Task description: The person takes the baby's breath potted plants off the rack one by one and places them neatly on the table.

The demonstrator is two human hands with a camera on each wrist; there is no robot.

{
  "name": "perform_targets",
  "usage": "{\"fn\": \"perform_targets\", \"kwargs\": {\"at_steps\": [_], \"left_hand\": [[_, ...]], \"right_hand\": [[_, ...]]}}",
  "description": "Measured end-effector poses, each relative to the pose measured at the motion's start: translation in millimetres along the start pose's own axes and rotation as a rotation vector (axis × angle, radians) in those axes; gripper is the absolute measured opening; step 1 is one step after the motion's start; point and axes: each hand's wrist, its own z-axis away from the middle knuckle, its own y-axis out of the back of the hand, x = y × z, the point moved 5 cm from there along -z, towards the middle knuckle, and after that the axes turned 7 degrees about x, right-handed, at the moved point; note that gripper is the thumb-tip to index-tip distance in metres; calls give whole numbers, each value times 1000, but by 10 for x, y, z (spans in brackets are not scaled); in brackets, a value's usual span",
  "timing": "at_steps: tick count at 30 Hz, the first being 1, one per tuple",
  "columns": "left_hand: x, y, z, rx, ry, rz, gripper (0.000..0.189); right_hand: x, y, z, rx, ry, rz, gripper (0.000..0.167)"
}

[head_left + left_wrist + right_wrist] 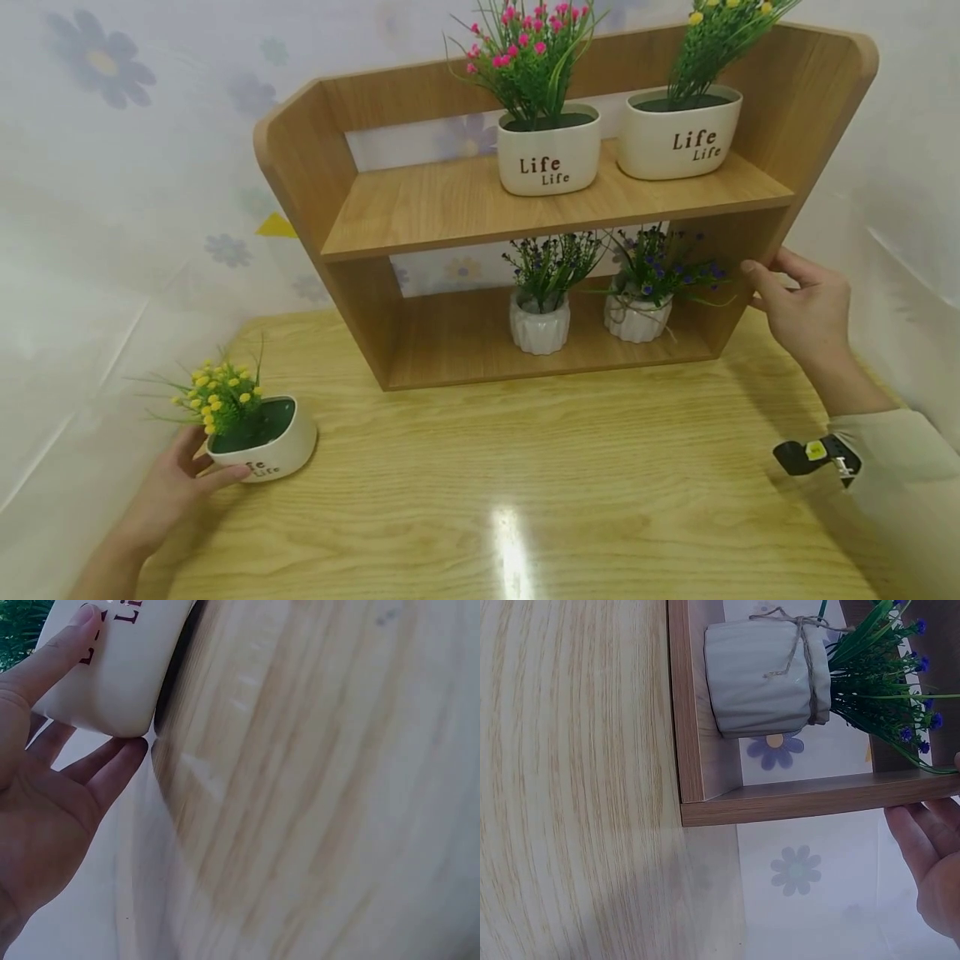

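Observation:
My left hand (168, 483) holds a cream oval flowerpot (288, 446) with yellow artificial flowers at the table's left side. In the left wrist view its thumb lies across the pot's lettered front, and fingertips (131, 754) touch its lower end. A two-tier wooden shelf (450, 212) stands at the back of the table. My right hand (813, 308) grips the shelf's right side panel, thumb at the front edge and fingers along the outer face. Nearest to it, on the lower tier, is a white pot (761, 679) tied with twine, holding blue-purple flowers.
Two cream pots stand on the upper tier, one with pink flowers (547, 158), one with yellow flowers (667, 142). A ribbed white pot (540, 325) shares the lower tier. Wood-grain table (420, 492) lies in front; flower-printed sheeting (150, 208) hangs behind.

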Motion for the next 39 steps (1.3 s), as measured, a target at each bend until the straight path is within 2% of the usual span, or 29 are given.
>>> {"fn": "perform_targets", "kwargs": {"at_steps": [4,10,14,21,30,36,39], "left_hand": [[8,19,-3,-12,-2,-10,92],[17,24,-4,5,-4,-63,93],[36,12,3,-2,13,-79,96],[47,-1,36,-32,74,-21,106],[-18,129,190,-5,156,-77,89],[1,190,260,-65,223,-73,76],[46,205,292,-118,290,-115,71]], "right_hand": [[-2,1,1,4,4,5,33],[-8,3,1,9,7,20,33],[-9,1,0,9,13,18,33],[-24,-13,8,7,8,15,33],[-29,-7,8,6,1,27,33],[-33,4,6,3,8,35,33],[-24,3,5,1,7,29,33]]}}
